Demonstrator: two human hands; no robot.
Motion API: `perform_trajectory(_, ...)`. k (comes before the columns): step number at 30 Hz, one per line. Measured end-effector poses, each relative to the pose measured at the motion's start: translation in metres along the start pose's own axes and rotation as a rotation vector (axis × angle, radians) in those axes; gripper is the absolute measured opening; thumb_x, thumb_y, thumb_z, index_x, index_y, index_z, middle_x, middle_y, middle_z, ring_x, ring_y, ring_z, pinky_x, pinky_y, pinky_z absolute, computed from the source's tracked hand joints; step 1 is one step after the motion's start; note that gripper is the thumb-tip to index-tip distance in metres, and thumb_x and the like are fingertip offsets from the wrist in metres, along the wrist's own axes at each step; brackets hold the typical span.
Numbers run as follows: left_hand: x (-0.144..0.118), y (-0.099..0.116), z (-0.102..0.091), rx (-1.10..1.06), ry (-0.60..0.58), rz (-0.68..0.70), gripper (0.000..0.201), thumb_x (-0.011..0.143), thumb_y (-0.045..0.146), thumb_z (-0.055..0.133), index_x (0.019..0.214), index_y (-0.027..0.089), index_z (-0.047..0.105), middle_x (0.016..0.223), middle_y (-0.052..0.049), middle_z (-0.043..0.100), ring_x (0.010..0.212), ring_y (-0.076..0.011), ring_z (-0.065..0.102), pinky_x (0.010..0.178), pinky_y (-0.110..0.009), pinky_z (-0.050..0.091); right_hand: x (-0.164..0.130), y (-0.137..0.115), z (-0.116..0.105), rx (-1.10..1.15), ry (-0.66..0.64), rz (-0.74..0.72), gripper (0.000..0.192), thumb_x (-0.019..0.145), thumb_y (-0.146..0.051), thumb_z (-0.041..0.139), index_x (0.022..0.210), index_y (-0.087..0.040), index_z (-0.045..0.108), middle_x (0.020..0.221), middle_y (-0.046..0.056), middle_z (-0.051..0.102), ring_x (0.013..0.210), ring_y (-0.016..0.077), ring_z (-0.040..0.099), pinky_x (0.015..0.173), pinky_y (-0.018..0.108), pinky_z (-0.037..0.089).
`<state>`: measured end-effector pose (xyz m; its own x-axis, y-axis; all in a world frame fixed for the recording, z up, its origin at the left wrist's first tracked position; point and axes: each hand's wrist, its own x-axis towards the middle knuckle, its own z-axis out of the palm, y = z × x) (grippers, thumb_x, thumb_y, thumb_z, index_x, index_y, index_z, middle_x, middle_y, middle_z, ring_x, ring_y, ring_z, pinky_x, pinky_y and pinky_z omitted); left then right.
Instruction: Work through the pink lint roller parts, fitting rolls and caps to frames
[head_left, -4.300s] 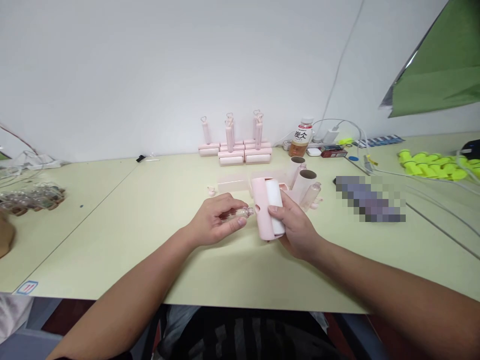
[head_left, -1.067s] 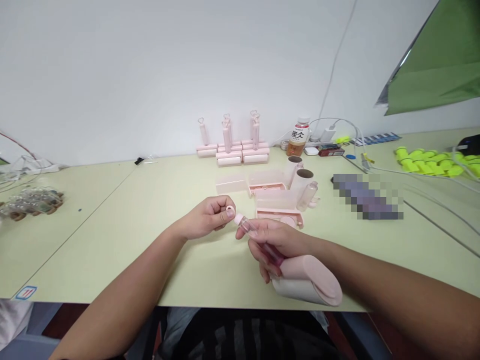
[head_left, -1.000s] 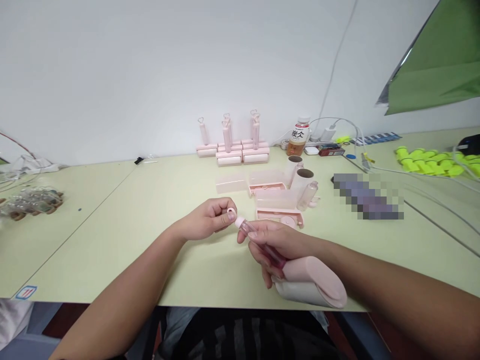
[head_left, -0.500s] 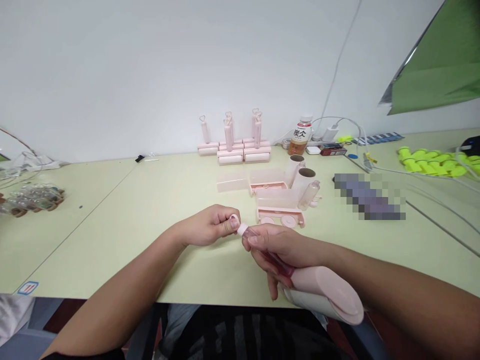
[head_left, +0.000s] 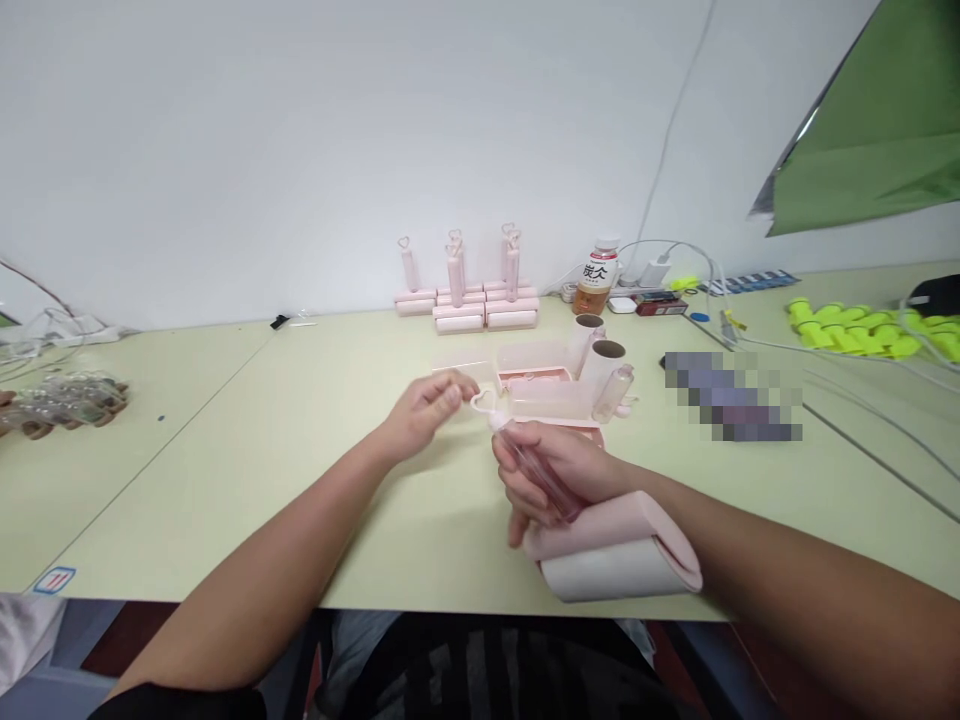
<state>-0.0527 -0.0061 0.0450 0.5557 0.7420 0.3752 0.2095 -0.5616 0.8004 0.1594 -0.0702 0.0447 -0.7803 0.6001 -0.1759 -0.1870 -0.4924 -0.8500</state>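
My right hand (head_left: pixel 551 470) is closed around a clear tube handle (head_left: pixel 529 462) — it runs slantwise through my grip, upper end toward the far left, lower end joined to the pink lint roller (head_left: pixel 619 548) that lies under my wrist at the near edge of the pale green table (head_left: pixel 247 440). The roller's pink cover is on top, the white roll showing below it. The roller sits on the table, partly over the edge.

My left hand (head_left: pixel 427 405) has thumb and forefinger pinched on a small heart-shaped loop (head_left: pixel 482 401), which sits at the tube's upper end; whether loop and tube are fully seated together I cannot tell. The other fingers are loosely curled.

Just beyond both hands: pink trays (head_left: pixel 551 395) with clear lids, two cardboard-cored rolls (head_left: pixel 600 358) standing upright beside them, and a small clear bottle (head_left: pixel 613 390) leaning by the trays. Further back, near the wall — a cluster of finished pink rollers (head_left: pixel 469 290) with handles upright, and a drink bottle (head_left: pixel 590 278) to their right. Far right of the table: a pile of yellow-green parts (head_left: pixel 862 328) and white cables (head_left: pixel 840 375). Far left: a bag of small clear items (head_left: pixel 67 395).
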Motion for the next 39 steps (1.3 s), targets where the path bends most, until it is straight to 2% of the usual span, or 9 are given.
perform_trajectory(3, 0.008, -0.031, -0.007, 0.492, 0.219, -0.085, 0.047, 0.091, 0.055, 0.049, 0.123, 0.021, 0.057, 0.145, -0.014, 0.047, 0.135, -0.0306, 0.038, 0.112, -0.049, 0.029, 0.003, 0.0, -0.005, -0.006, 0.068, -0.121, 0.044, 0.087, -0.055, 0.052, 0.064, -0.018, 0.052, 0.052, -0.002, 0.053, 0.05, 0.0119, 0.051, 0.065, 0.033, 0.055)
perform_trajectory(6, 0.008, -0.054, -0.009, 0.741, 0.054, -0.204, 0.063, 0.093, 0.049, 0.048, 0.148, 0.022, 0.037, 0.16, -0.013, 0.026, 0.146, -0.0346, 0.021, 0.115, -0.056, 0.021, 0.0, -0.002, -0.003, 0.03, 0.129, -0.135, 0.047, 0.082, -0.057, 0.059, 0.06, -0.017, 0.052, 0.054, -0.003, 0.046, 0.047, 0.0086, 0.042, 0.05, 0.023, 0.043)
perform_trajectory(11, 0.008, -0.056, -0.004, 0.897, 0.013, -0.231, 0.068, 0.089, 0.047, 0.054, 0.147, 0.017, 0.039, 0.154, -0.016, 0.036, 0.141, -0.0362, 0.031, 0.112, -0.053, 0.029, -0.006, -0.004, 0.006, 0.074, 0.261, -0.125, 0.047, 0.08, -0.065, 0.058, 0.065, -0.021, 0.05, 0.042, -0.008, 0.032, 0.034, 0.0078, 0.026, 0.033, 0.019, 0.023)
perform_trajectory(14, 0.009, -0.044, -0.003, 0.966, 0.171, -0.288, 0.051, 0.086, 0.049, 0.056, 0.126, 0.017, 0.059, 0.129, -0.016, 0.056, 0.122, -0.0347, 0.049, 0.103, -0.05, 0.039, -0.003, -0.002, 0.006, 0.035, 0.411, -0.248, 0.048, 0.081, -0.066, 0.058, 0.068, -0.02, 0.052, 0.043, -0.007, 0.039, 0.033, 0.0082, 0.032, 0.031, 0.019, 0.025)
perform_trajectory(17, 0.01, -0.036, -0.002, 0.973, 0.207, -0.34, 0.054, 0.082, 0.048, 0.061, 0.127, 0.018, 0.058, 0.123, -0.016, 0.058, 0.114, -0.0357, 0.053, 0.098, -0.049, 0.042, 0.0, 0.0, 0.003, -0.014, 0.527, -0.334, 0.046, 0.081, -0.065, 0.059, 0.073, -0.019, 0.056, 0.048, -0.004, 0.049, 0.035, 0.0101, 0.043, 0.033, 0.021, 0.034)
perform_trajectory(20, 0.009, -0.035, -0.003, 0.819, 0.146, -0.401, 0.068, 0.08, 0.04, 0.063, 0.142, 0.019, 0.045, 0.127, -0.017, 0.058, 0.116, -0.0379, 0.054, 0.099, -0.051, 0.041, 0.001, 0.001, 0.0, -0.038, 0.506, -0.359, 0.038, 0.077, -0.056, 0.066, 0.074, -0.019, 0.057, 0.047, -0.004, 0.052, 0.037, 0.0136, 0.05, 0.037, 0.026, 0.045)
perform_trajectory(24, 0.007, -0.034, -0.012, 0.194, 0.301, -0.559, 0.057, 0.083, 0.044, 0.061, 0.134, 0.021, 0.049, 0.125, -0.015, 0.061, 0.112, -0.0344, 0.059, 0.094, -0.048, 0.046, -0.004, 0.004, -0.006, -0.151, 0.515, -0.51, 0.017, 0.074, -0.032, 0.069, 0.078, -0.021, 0.057, 0.052, -0.003, 0.06, 0.049, 0.0172, 0.06, 0.052, 0.032, 0.054)
perform_trajectory(31, -0.001, -0.017, -0.021, -0.541, 0.219, -0.564, 0.048, 0.086, 0.053, 0.059, 0.122, 0.022, 0.054, 0.108, -0.009, 0.065, 0.071, -0.0156, 0.065, 0.062, -0.029, 0.053, -0.016, 0.004, -0.017, -0.654, 0.785, -0.937, 0.013, 0.075, -0.024, 0.07, 0.087, -0.022, 0.07, 0.085, 0.002, 0.066, 0.076, 0.0193, 0.065, 0.065, 0.032, 0.053)
perform_trajectory(39, -0.006, -0.014, -0.006, -0.637, 0.12, -0.554, 0.052, 0.085, 0.053, 0.065, 0.129, 0.027, 0.053, 0.105, -0.004, 0.064, 0.072, -0.0133, 0.06, 0.058, -0.022, 0.045, -0.014, 0.004, -0.013, -0.54, 0.811, -0.792, 0.016, 0.077, -0.032, 0.07, 0.091, -0.022, 0.067, 0.094, 0.005, 0.065, 0.067, 0.018, 0.064, 0.048, 0.028, 0.048)
